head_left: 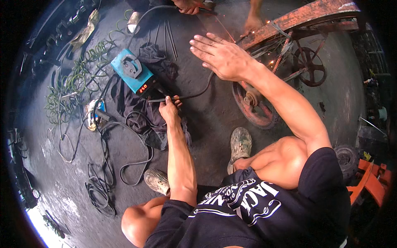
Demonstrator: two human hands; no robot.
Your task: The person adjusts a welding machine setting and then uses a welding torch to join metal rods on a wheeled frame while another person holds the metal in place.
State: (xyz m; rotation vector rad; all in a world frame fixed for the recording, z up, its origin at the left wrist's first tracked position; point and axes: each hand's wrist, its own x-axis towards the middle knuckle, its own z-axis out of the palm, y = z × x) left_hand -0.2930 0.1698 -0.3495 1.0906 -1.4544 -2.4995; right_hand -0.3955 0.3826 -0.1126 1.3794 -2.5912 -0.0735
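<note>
A teal and black welding machine (123,75) with a lit red display and a black top handle sits on dark cloth before me. At its front end, my left hand (168,109) is closed around a black cable (198,95), which curves away to the right. My right hand (229,60) is raised, flat, with its fingers stretched out and nothing in it. Just past it, sparks fly at a rusty orange metal frame (302,18). Another person's hand (188,5) holds a tool, probably a welding electrode holder, at the far edge. A co-worker's bare limb (253,22) is beside the sparks.
Under the frame are a red wheel (264,118) and a dark spoked wheel (310,66). Coiled green cable (62,103) and looped black cable (99,194) lie at left. Thin rods (169,39) rest beyond the machine. Orange metal parts (368,182) stand at right.
</note>
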